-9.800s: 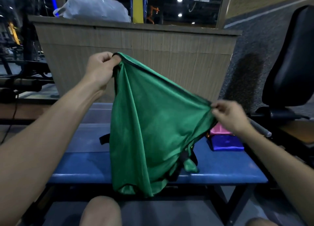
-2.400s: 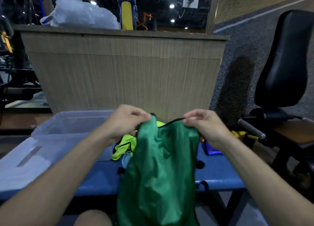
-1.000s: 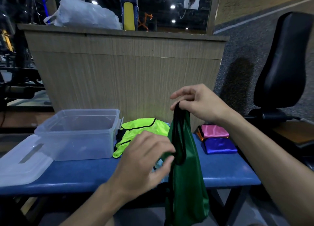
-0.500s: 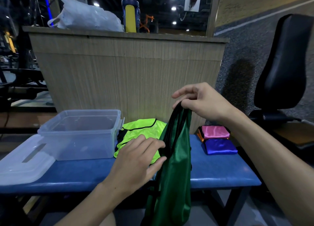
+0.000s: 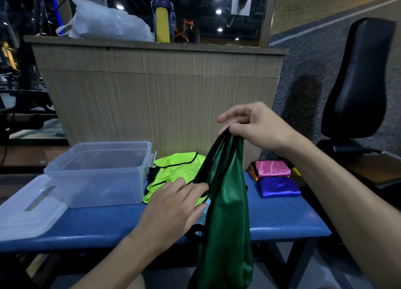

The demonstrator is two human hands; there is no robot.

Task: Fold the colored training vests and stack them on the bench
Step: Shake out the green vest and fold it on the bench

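Observation:
A dark green vest (image 5: 227, 212) with black trim hangs folded lengthwise over the front of the blue bench (image 5: 282, 221). My right hand (image 5: 253, 126) pinches its top edge above the bench. My left hand (image 5: 173, 210) reaches in with straight fingers, the fingertips touching the vest's black trim about a third of the way down. A neon yellow vest (image 5: 173, 169) lies loose on the bench behind my left hand. Folded pink (image 5: 272, 168) and blue (image 5: 278, 186) vests sit at the bench's right end, with an orange edge showing beside the pink one.
A clear plastic tub (image 5: 97, 173) stands on the bench's left half, its lid (image 5: 28, 212) lying beside it. A wooden counter (image 5: 158, 89) rises right behind the bench, holding a white bag (image 5: 104, 26) and a bottle (image 5: 162, 17). A black padded seat (image 5: 360, 82) stands at right.
My right hand has kept holding the vest's top. The left hand has slid up and right along the hanging vest, onto its black trim.

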